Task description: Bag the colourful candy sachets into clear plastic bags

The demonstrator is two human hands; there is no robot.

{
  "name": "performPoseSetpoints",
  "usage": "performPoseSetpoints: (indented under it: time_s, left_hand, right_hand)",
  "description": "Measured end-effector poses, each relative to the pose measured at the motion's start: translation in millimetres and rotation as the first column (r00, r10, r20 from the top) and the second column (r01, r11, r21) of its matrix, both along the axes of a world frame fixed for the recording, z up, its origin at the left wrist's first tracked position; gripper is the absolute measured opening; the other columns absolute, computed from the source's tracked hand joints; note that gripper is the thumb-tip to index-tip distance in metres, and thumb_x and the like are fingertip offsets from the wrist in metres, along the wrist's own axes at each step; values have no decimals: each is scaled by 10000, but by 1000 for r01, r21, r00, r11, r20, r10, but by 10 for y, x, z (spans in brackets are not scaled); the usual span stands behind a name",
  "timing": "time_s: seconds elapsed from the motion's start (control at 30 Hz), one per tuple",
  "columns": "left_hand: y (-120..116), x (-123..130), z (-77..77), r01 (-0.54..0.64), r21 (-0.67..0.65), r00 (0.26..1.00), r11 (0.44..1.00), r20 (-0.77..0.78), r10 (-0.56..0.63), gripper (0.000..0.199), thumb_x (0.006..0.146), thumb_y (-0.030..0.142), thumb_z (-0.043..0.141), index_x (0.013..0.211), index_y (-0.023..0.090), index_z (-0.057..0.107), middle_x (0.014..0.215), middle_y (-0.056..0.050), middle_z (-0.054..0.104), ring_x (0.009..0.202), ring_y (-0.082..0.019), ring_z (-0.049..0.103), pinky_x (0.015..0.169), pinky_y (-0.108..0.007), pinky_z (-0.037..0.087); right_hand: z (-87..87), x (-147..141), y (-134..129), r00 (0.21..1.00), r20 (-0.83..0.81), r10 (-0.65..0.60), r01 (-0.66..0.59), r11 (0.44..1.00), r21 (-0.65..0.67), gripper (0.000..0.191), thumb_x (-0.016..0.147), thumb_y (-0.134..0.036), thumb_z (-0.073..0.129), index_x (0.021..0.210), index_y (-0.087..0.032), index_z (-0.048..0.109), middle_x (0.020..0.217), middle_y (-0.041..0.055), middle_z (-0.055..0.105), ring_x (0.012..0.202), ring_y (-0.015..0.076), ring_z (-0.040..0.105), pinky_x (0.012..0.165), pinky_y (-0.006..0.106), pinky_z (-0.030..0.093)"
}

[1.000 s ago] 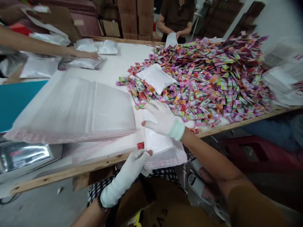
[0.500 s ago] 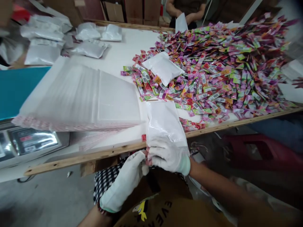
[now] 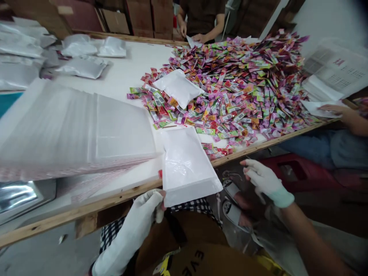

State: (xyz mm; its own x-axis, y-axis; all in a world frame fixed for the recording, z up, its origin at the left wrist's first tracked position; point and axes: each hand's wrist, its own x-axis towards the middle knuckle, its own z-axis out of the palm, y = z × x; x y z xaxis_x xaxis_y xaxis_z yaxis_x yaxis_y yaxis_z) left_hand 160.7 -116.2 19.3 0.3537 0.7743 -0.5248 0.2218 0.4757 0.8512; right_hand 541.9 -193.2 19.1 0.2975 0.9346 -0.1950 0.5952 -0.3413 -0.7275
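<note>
A white plastic bag [image 3: 186,161] lies flat at the table's front edge, its near end with a clear strip hanging over the wooden rim. My left hand [image 3: 151,203], in a white glove, pinches the bag's near left corner between thumb and fingers. Off to the right, my right hand [image 3: 263,180] hovers in the air past the table edge, gloved with bare fingertips, fingers apart and nothing in them. Beyond the bag, a second white bag [image 3: 178,88] rests on a heap of small colourful sachets [image 3: 230,92].
A stack of clear plastic bags [image 3: 120,126] lies left, above a scale [image 3: 28,199]. Several filled white bags [image 3: 83,65] sit at the back left. One person [image 3: 201,23] works across the table; another person's hand [image 3: 333,109] is at right. A red stool [image 3: 287,168] stands below.
My right hand has let go of the bag's near end and swung right, away from it. My left hand stays at the corner. The view has turned to the right.
</note>
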Motion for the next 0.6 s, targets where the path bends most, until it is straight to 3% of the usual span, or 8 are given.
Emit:
performPoseSetpoints:
  time_s: [0.07, 0.13, 0.2, 0.27, 0.37, 0.4, 0.47, 0.6]
  left_hand:
    - [31, -123, 14, 50, 213, 978, 976, -210, -4, 271, 863, 392, 474, 736, 192, 607, 568, 7, 553, 508, -130, 488, 497, -246, 409]
    - [100, -218, 8, 172, 549, 903, 818, -420, 92, 219, 843, 331, 522, 943, 200, 667, 840, -58, 698, 751, -208, 643, 664, -306, 518]
    - [203, -247, -23, 355, 797, 843, 488, -499, 201, 359, 803, 261, 600, 1157, 206, 634, 1231, -135, 653, 1119, -307, 617, 919, -434, 515]
    - [312, -215, -71, 507, 852, 825, 132, -524, 212, 473, 791, 176, 629, 1260, 223, 587, 1394, -162, 553, 1312, -365, 488, 1048, -565, 418]
    - [404, -133, -142, 593, 783, 805, -188, -586, 95, 466, 836, 52, 552, 1257, 246, 594, 1338, -104, 621, 1292, -315, 521, 1073, -566, 388]
    - [406, -113, -160, 584, 783, 806, -213, -591, 41, 440, 856, 36, 517, 1234, 241, 609, 1290, -82, 658, 1231, -274, 574, 1060, -514, 416]
    - [382, -87, -178, 530, 838, 841, -129, -539, -44, 350, 893, 62, 492, 1160, 226, 648, 1186, -56, 714, 1083, -209, 654, 999, -413, 472]
    - [360, -16, -90, 419, 806, 892, 418, -451, -23, 207, 942, 278, 503, 951, 215, 701, 958, -45, 755, 896, -195, 685, 844, -334, 510]
  right_hand:
    - [-150, 234, -87, 935, 339, 107, -93, 994, -56, 371, 886, -314, 521, 1230, -187, 576, 1065, 119, 683, 974, 235, 664, 831, 395, 560]
    - [-279, 169, -71, 820, 550, 157, -213, 976, 38, 448, 896, -269, 506, 1334, -182, 542, 1385, 166, 539, 1256, 266, 542, 1019, 445, 481]
    - [-352, -109, 46, 739, 657, 151, -372, 904, 211, 466, 924, -222, 480, 1388, -178, 499, 1447, 175, 480, 1343, 262, 460, 1059, 457, 444]
    - [-363, -434, 218, 683, 699, 213, -579, 742, 339, 417, 935, -157, 459, 1340, -211, 539, 1357, 150, 571, 1291, 241, 506, 1010, 443, 462]
    - [-325, -729, 439, 582, 705, 406, -783, 516, 349, 346, 941, -119, 459, 1219, -253, 616, 1247, 93, 664, 1059, 199, 623, 881, 393, 481]
    - [-313, -758, 485, 573, 689, 444, -798, 495, 344, 310, 945, -136, 466, 1175, -250, 638, 1223, 87, 680, 977, 190, 638, 844, 382, 479]
    - [-297, -753, 542, 633, 600, 489, -764, 519, 384, 245, 953, -198, 473, 1096, -234, 669, 1150, 85, 713, 899, 188, 645, 820, 376, 478]
    - [-220, -750, 654, 870, 196, 452, -491, 769, 408, 271, 979, -328, 452, 969, -186, 683, 891, 66, 720, 815, 170, 641, 758, 303, 493]
